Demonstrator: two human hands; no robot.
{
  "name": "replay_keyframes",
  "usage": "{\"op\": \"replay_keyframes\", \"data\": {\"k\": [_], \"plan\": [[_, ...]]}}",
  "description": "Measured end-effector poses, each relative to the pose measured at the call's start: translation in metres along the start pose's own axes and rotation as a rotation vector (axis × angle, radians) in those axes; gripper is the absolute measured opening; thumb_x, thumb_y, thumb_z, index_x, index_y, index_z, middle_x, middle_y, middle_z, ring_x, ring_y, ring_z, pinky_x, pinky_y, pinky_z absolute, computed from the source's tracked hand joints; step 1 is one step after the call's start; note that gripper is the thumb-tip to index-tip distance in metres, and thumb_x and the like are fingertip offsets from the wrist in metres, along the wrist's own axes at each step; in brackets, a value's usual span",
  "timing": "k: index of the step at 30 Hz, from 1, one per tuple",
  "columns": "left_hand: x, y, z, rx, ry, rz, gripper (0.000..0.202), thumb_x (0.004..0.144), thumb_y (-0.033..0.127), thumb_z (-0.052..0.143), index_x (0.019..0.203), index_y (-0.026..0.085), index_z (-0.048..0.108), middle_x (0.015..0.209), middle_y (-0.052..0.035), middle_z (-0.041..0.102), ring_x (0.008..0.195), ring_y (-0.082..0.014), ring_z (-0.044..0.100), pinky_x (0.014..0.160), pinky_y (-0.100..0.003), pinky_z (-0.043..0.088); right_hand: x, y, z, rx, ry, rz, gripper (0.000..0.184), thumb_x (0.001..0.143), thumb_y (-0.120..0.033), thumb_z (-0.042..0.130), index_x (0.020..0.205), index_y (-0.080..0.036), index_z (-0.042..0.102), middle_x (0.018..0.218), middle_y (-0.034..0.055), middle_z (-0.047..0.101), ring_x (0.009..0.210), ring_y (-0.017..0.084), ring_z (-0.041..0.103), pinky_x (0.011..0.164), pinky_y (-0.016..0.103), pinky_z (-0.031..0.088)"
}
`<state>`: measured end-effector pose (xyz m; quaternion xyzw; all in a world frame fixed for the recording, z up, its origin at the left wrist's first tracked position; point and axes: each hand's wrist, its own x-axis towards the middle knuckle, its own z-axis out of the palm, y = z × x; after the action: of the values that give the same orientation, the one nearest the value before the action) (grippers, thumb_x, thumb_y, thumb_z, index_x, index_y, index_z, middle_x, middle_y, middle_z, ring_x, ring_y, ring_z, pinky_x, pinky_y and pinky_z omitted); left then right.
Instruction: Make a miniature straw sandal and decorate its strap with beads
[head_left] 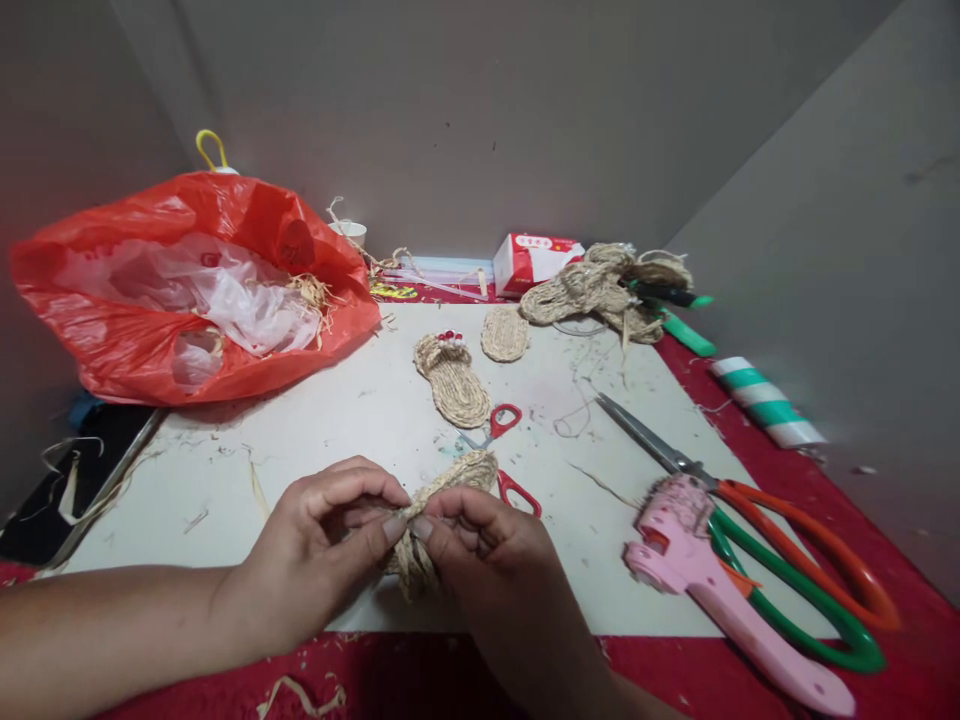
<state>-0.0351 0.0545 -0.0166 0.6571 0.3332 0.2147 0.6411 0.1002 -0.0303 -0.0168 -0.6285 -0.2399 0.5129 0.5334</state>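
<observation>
My left hand (322, 550) and my right hand (487, 550) meet at the near edge of a white board (360, 420). Both pinch a small woven straw piece (442, 500), shaped like a tiny sandal sole, with their thumbs and forefingers pressed onto its near end. The far end of the piece sticks up toward small red-handled scissors (504, 450) lying just behind it. A finished miniature straw sandal (452, 378) with red beads lies farther back, beside a plain oval straw sole (505, 333).
A red plastic bag (150, 330) with white plastic and straw fills the left. Large orange-and-green scissors (765, 535) and a pink glue gun (720, 595) lie right. A straw bundle (600, 290), a red-and-white box (534, 258), green tools and a striped roll (765, 402) sit behind.
</observation>
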Motion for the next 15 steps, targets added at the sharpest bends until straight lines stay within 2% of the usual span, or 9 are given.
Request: {"op": "replay_keyframes", "data": {"k": [2,6,9,11,13,15], "plan": [[-0.003,-0.002,0.001,-0.02,-0.017,0.024,0.015,0.085,0.031,0.063,0.089,0.016,0.063,0.083,-0.0023,0.056,0.067,-0.0103,0.05,0.06,-0.022,0.041,0.0,0.001,0.001,-0.019,0.001,-0.012,0.011,0.072,-0.026,0.064,0.065,-0.018,0.061,0.049,-0.0067,0.053,0.044,0.007,0.046,0.042,0.016,0.035],[-0.001,-0.005,0.001,-0.22,-0.063,-0.083,0.023,0.082,0.033,0.067,0.094,0.018,0.054,0.075,0.002,0.054,0.062,-0.0083,0.049,0.056,-0.02,0.039,0.004,0.005,0.001,-0.089,0.045,-0.079,0.015,0.074,-0.03,0.064,0.068,-0.017,0.066,0.049,-0.0058,0.052,0.045,0.007,0.046,0.044,0.016,0.036],[0.008,-0.007,-0.002,-0.278,-0.021,-0.156,0.026,0.079,0.032,0.07,0.089,0.017,0.052,0.069,0.0034,0.055,0.06,-0.0077,0.049,0.057,-0.02,0.039,0.007,0.007,-0.001,-0.214,-0.016,-0.12,0.02,0.079,-0.035,0.061,0.078,-0.016,0.07,0.049,-0.004,0.055,0.046,0.009,0.051,0.046,0.018,0.04],[0.013,-0.008,-0.004,-0.284,0.004,-0.192,0.026,0.077,0.032,0.069,0.086,0.016,0.052,0.063,0.0042,0.054,0.056,-0.0074,0.046,0.056,-0.02,0.038,0.008,0.004,-0.007,-0.325,-0.023,-0.201,0.022,0.082,-0.036,0.059,0.083,-0.017,0.07,0.05,-0.0031,0.058,0.045,0.011,0.053,0.045,0.019,0.042],[0.017,-0.01,-0.008,-0.281,0.021,-0.219,0.026,0.076,0.033,0.069,0.085,0.016,0.052,0.058,0.0053,0.052,0.052,-0.0067,0.042,0.053,-0.02,0.034,0.01,-0.003,-0.017,-0.447,0.063,-0.329,0.022,0.084,-0.036,0.058,0.082,-0.018,0.069,0.051,-0.0028,0.059,0.045,0.011,0.054,0.044,0.019,0.043],[0.021,-0.011,-0.011,-0.274,0.053,-0.218,0.025,0.075,0.033,0.068,0.084,0.015,0.053,0.057,0.0054,0.052,0.05,-0.0065,0.04,0.051,-0.021,0.03,0.013,-0.011,-0.029,-0.598,0.208,-0.488,0.02,0.085,-0.036,0.057,0.081,-0.019,0.068,0.056,-0.0017,0.062,0.046,0.012,0.056,0.046,0.02,0.046]]}}
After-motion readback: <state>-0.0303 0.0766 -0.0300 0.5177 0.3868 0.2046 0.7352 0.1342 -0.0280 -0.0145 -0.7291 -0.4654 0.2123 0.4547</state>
